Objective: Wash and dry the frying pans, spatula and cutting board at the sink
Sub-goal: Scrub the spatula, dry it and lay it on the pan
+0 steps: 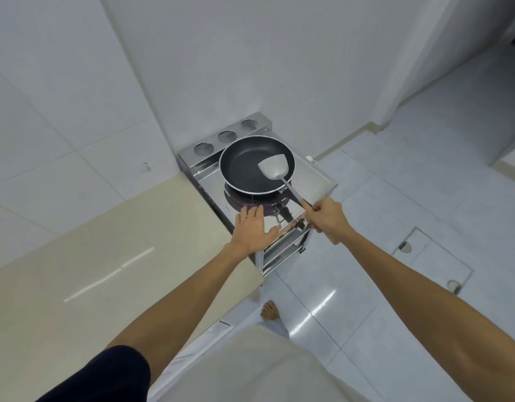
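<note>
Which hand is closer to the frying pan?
Left. The left hand spreads flat just in front of the frying pan; the right hand grips the spatula handle farther off to the right.

Just the one view, head-worn and wide-angle, looking forward and steeply down from standing height. Centred on the steel stove (315, 179) in the wall corner, near, with left hand (251, 227) and right hand (327, 219) stretched out ahead. Beige counter (76, 285) at left, tiled floor (395, 285) at right, bare foot (270, 310) below.
</note>
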Demonstrator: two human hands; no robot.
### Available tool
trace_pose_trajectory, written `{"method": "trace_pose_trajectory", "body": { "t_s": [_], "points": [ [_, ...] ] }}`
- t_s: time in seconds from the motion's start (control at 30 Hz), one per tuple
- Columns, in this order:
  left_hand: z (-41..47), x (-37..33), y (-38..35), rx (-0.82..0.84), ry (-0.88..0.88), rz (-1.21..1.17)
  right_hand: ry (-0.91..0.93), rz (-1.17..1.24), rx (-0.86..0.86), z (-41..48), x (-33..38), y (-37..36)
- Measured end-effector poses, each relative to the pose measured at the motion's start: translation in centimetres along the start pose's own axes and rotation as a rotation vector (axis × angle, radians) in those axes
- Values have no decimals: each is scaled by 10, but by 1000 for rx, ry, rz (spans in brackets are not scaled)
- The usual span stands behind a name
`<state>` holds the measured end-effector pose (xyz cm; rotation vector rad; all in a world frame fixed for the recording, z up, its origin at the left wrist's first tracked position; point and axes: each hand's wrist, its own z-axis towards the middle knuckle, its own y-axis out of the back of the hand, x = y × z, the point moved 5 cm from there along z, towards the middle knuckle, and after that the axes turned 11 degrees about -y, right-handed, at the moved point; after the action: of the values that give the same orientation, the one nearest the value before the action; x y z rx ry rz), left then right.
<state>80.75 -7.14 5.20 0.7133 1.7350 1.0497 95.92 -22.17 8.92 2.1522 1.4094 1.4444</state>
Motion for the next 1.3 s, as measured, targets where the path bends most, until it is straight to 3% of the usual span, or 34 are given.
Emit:
{"method": "trace_pose_trajectory", "body": {
  "t_s": [0.37,0.73,0.93,1.3],
  "points": [
    [96,-8,-16,-68,197,-98,53,-69,173,135,48,8],
    [131,-40,-46,-147,507,-218,184,-236,390,215,65,7],
    [152,-71,-79,-110,546,-319,221,-257,430,230,49,6],
    [156,-83,-89,-136,569,-264,239,-225,523,232,42,-5]
  ]
}}
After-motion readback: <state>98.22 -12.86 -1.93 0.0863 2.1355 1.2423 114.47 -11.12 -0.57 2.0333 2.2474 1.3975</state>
